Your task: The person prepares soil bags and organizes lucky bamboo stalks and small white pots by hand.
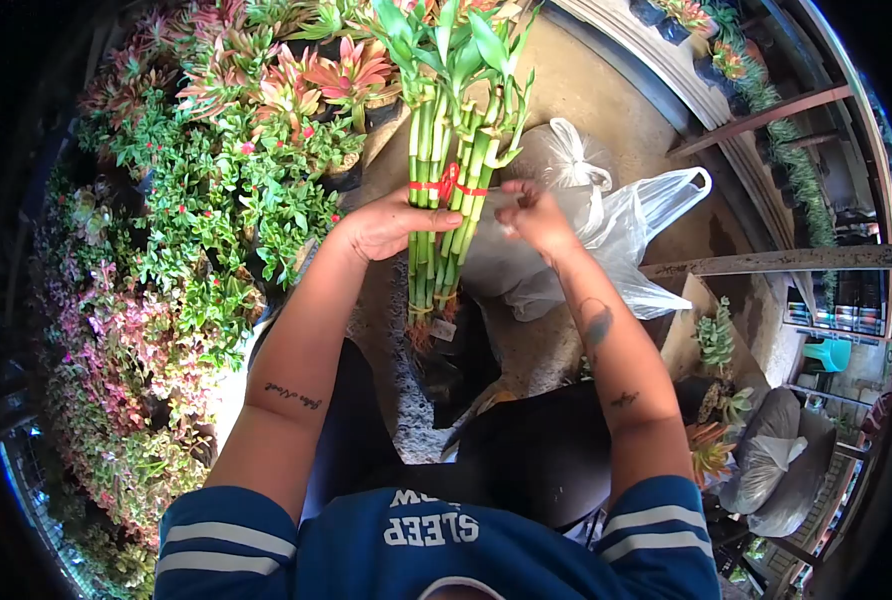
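Note:
A bundle of lucky bamboo stalks (478,155) stands upright in front of me, with green leaves on top and reddish roots at the bottom. A red ribbon (450,183) circles its middle, and a thin yellowish tie (421,312) binds it lower down. Just under the ribbon, my left hand (391,222) is wrapped round the stalks, its thumb across the front. To the right of the bundle is my right hand (534,220), fingers curled close together near the ribbon. Whatever lies between those fingertips is too small to make out.
Clear plastic bags (616,235) lie on the floor behind my right hand. Dense potted flowering plants (236,190) fill the left side. A metal bar (766,262) runs across the right, with filled bags (771,450) and a small succulent (714,335) near it.

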A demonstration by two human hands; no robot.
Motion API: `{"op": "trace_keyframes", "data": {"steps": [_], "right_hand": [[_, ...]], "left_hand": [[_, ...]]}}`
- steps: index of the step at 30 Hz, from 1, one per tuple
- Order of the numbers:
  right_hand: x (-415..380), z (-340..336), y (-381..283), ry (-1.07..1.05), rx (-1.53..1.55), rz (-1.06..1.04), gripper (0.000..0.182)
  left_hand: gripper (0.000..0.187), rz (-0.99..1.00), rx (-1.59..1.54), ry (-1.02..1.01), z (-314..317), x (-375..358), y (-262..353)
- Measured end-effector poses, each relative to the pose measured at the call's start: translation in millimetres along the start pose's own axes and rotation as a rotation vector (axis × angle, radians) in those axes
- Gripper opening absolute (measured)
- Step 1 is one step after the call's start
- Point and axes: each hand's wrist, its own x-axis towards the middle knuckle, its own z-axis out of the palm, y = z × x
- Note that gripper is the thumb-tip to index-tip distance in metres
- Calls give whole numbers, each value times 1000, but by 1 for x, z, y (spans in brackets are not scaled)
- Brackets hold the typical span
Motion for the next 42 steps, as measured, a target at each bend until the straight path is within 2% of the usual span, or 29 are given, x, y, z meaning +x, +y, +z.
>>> {"op": "trace_keyframes", "data": {"steps": [1,3,5,7,9,11,12,13,14,15,16,17,19,21,22,24,25,27,28,29,31,35,37,41,42], "right_hand": [[3,3,-1,6,10,7,42],[-3,8,-31,-194,698,-107,33],[-9,4,-51,-233,742,-87,31],[-2,-2,-54,-44,256,-239,30],[10,-9,-20,-27,321,-210,32],[26,-2,33,-20,-176,-80,35],[12,10,50,-145,-738,-121,35],[11,17,94,-468,-919,-206,37],[-20,35,50,-803,-1139,-14,34],[-13,50,89,-1161,-1147,-300,28],[-28,61,86,-1050,-1127,-112,24],[-30,64,76,-1056,-1126,-112,24],[-30,64,61,-879,-1201,-47,26],[-25,56,52,-386,-982,-102,33],[-17,50,53,-385,-982,-105,33],[3,38,60,-24,-865,-348,42],[5,36,65,-23,-865,-354,42],[6,36,81,251,-1143,-500,45],[7,36,95,208,-1218,-386,46],[13,37,97,200,-1216,-397,46],[32,43,101,-511,-1253,417,53],[25,43,63,-655,-1270,404,55],[13,41,55,-121,-1344,-63,61],[7,44,68,-51,-1406,-247,69],[18,40,96,-72,-1348,-112,73]], "left_hand": [[48,-12,2,-6,0,-2,0],[48,-21,65,-27,1,-4,1],[47,-46,54,-44,2,-5,5],[48,31,-11,-45,4,-9,11],[52,41,-19,-36,-2,-14,18],[55,94,-51,-64,-5,-23,27],[57,92,-67,-68,-8,-25,28],[57,94,-63,-64,-10,-26,31],[58,77,-56,-107,-11,-28,31],[58,56,-54,-149,-11,-30,30],[60,19,1,-173,-12,-30,29],[60,18,-2,-169,-11,-28,27],[60,-10,54,-238,-9,-23,23],[62,-19,59,-242,-6,-21,23],[62,-11,42,-242,-6,-21,23],[62,4,31,-239,-5,-20,24],[62,1,27,-240,-5,-20,24],[62,0,20,-234,-5,-22,24],[63,0,29,-244,-4,-22,25],[63,-2,36,-251,-4,-23,25],[61,11,37,-264,-8,-21,21],[53,20,57,-220,-7,-22,23],[51,25,37,-244,-8,-19,21],[50,41,56,-282,-11,-14,16],[46,9,29,-275,-9,-16,17]]}}
